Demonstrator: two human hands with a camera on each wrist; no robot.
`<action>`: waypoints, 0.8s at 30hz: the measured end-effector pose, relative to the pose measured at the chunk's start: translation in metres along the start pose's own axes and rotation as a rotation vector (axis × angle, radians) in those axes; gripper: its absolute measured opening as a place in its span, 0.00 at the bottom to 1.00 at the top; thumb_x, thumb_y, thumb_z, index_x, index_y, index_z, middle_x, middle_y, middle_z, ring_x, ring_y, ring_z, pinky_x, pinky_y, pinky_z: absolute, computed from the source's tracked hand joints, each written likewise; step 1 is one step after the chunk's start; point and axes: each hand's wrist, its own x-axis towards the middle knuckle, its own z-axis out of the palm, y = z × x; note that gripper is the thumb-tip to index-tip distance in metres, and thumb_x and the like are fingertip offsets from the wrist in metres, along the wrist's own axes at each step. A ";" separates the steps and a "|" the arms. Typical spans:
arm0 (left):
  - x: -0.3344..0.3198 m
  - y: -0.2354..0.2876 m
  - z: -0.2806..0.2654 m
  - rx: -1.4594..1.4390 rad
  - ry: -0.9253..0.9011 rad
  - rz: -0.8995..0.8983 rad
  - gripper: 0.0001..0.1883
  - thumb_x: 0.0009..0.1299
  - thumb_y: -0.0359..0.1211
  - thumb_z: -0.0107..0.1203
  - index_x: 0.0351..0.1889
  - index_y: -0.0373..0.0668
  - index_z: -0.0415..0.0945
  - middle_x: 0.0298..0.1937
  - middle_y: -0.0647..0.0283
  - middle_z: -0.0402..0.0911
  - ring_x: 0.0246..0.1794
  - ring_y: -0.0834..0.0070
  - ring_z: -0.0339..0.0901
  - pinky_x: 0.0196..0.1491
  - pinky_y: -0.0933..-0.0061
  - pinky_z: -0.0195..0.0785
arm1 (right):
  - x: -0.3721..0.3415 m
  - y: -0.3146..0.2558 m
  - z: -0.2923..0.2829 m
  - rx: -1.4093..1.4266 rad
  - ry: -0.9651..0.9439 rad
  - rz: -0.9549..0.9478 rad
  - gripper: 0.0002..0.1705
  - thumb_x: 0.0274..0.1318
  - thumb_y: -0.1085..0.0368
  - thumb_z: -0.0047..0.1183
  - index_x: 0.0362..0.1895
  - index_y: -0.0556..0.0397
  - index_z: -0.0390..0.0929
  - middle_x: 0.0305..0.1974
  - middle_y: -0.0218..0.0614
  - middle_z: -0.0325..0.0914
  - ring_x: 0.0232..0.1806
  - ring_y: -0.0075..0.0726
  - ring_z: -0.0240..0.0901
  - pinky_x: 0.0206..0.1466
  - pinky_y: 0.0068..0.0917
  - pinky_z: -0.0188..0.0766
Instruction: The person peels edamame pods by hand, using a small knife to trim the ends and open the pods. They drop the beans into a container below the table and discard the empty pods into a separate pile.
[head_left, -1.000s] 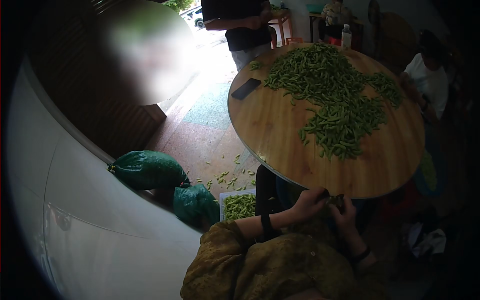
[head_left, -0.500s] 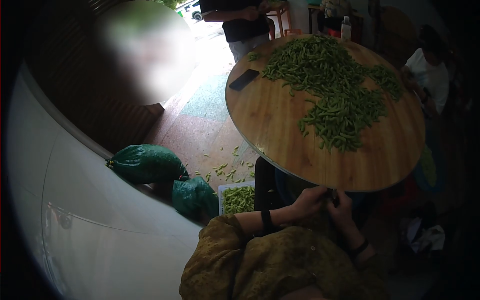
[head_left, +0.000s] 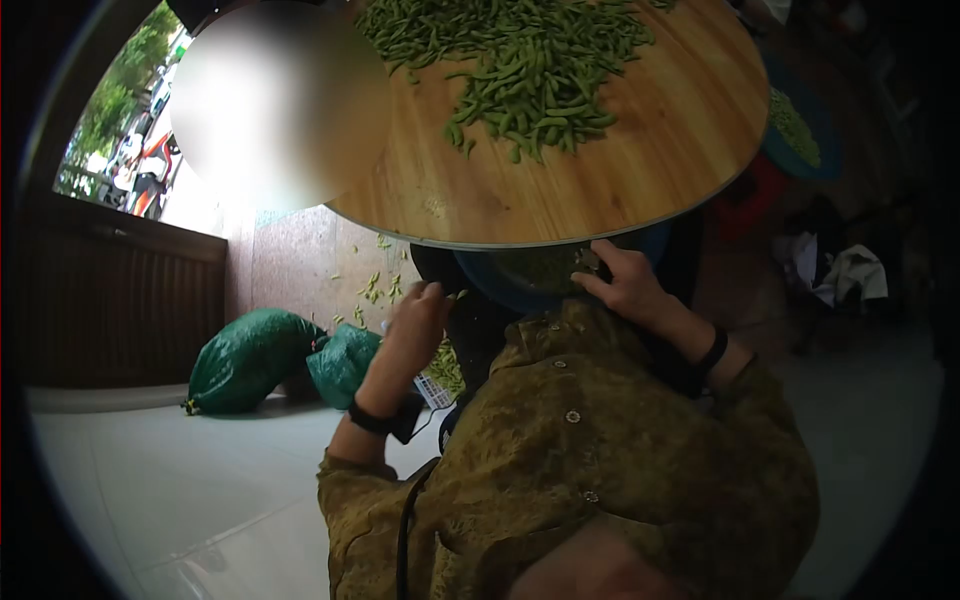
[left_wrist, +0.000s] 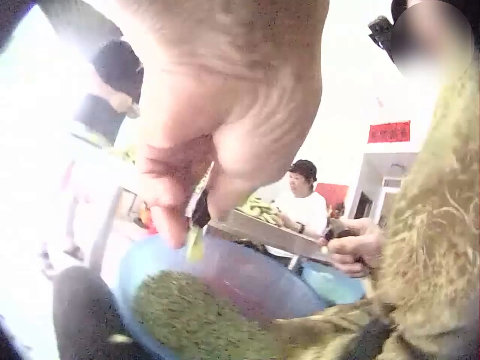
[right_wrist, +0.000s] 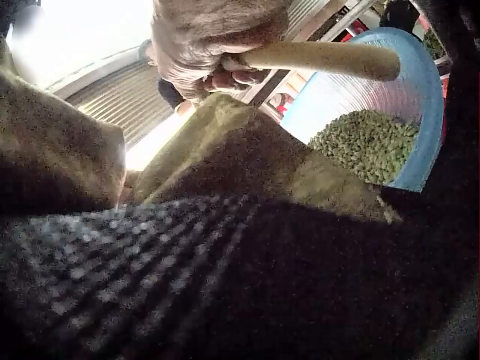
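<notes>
My left hand (head_left: 415,325) is off to the left, over the side of the lap near a crate (head_left: 434,392) of green pods. In the left wrist view its curled fingers (left_wrist: 171,214) pinch a small green pod piece (left_wrist: 196,247) beside a dark bit with a pale strip. Under the table's front edge, my right hand (head_left: 630,288) holds a small dark object (head_left: 599,265) between thumb and forefinger; its kind is unclear. Between my legs sits a blue basin (left_wrist: 259,266) holding small green beans (left_wrist: 187,315). Bean pods (head_left: 545,80) lie heaped on the round wooden table (head_left: 640,180).
Two green sacks (head_left: 250,350) (head_left: 345,362) lie on the floor to the left, with loose pods (head_left: 375,288) scattered near them. Another blue basin (head_left: 830,160) with beans stands at the right. A person in a white shirt (left_wrist: 304,212) sits across the table.
My hands were together at the table edge; the left has swung left, away from the right, toward the crate. The head view has tilted down and turned.
</notes>
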 end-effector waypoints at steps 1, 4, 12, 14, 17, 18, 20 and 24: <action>0.003 -0.002 -0.008 0.100 0.036 0.016 0.07 0.64 0.31 0.57 0.35 0.37 0.75 0.32 0.49 0.77 0.30 0.52 0.76 0.33 0.60 0.68 | 0.001 0.003 0.001 -0.001 0.012 0.004 0.16 0.48 0.66 0.60 0.38 0.60 0.68 0.23 0.48 0.68 0.25 0.56 0.71 0.26 0.39 0.65; 0.054 0.019 -0.037 -0.114 0.168 0.034 0.06 0.66 0.31 0.53 0.34 0.39 0.73 0.30 0.49 0.75 0.32 0.49 0.75 0.33 0.53 0.66 | 0.003 0.006 0.006 0.043 -0.048 0.035 0.18 0.49 0.68 0.59 0.40 0.61 0.66 0.25 0.50 0.69 0.28 0.55 0.72 0.28 0.41 0.65; 0.213 -0.015 0.016 0.008 0.252 0.103 0.11 0.60 0.33 0.56 0.34 0.34 0.76 0.32 0.43 0.77 0.37 0.44 0.75 0.39 0.52 0.68 | 0.002 0.011 -0.007 0.210 -0.065 -0.027 0.15 0.54 0.68 0.53 0.45 0.61 0.66 0.25 0.42 0.64 0.21 0.36 0.60 0.27 0.33 0.58; 0.213 -0.019 0.024 0.026 0.203 0.037 0.11 0.59 0.33 0.56 0.33 0.33 0.75 0.33 0.41 0.77 0.38 0.43 0.74 0.41 0.51 0.67 | 0.001 0.001 -0.015 0.265 -0.081 0.038 0.14 0.57 0.67 0.51 0.45 0.61 0.66 0.24 0.39 0.63 0.22 0.32 0.59 0.27 0.32 0.57; 0.206 -0.022 0.028 0.009 0.219 0.048 0.12 0.57 0.32 0.56 0.33 0.31 0.74 0.34 0.40 0.77 0.39 0.41 0.73 0.43 0.49 0.67 | 0.007 -0.001 -0.017 0.419 -0.098 0.130 0.12 0.63 0.64 0.47 0.45 0.60 0.67 0.23 0.32 0.62 0.22 0.25 0.59 0.25 0.28 0.56; 0.204 -0.023 0.030 0.023 0.238 -0.008 0.12 0.57 0.32 0.55 0.34 0.32 0.74 0.35 0.40 0.77 0.40 0.41 0.74 0.43 0.49 0.67 | 0.011 0.000 -0.018 0.511 -0.118 0.154 0.12 0.65 0.63 0.45 0.44 0.59 0.67 0.22 0.29 0.61 0.21 0.22 0.58 0.25 0.25 0.56; 0.206 -0.025 0.032 0.044 0.257 -0.047 0.12 0.57 0.31 0.55 0.35 0.32 0.74 0.35 0.41 0.77 0.40 0.41 0.74 0.43 0.49 0.67 | 0.018 -0.009 -0.022 0.613 -0.123 0.191 0.12 0.66 0.62 0.43 0.44 0.59 0.67 0.22 0.27 0.62 0.21 0.20 0.58 0.24 0.22 0.56; 0.201 -0.021 0.032 0.081 0.322 0.092 0.12 0.59 0.31 0.54 0.36 0.32 0.73 0.33 0.43 0.78 0.36 0.44 0.75 0.40 0.52 0.68 | 0.030 -0.008 -0.025 0.741 -0.239 0.268 0.13 0.68 0.61 0.40 0.46 0.57 0.67 0.23 0.25 0.65 0.19 0.14 0.58 0.20 0.17 0.57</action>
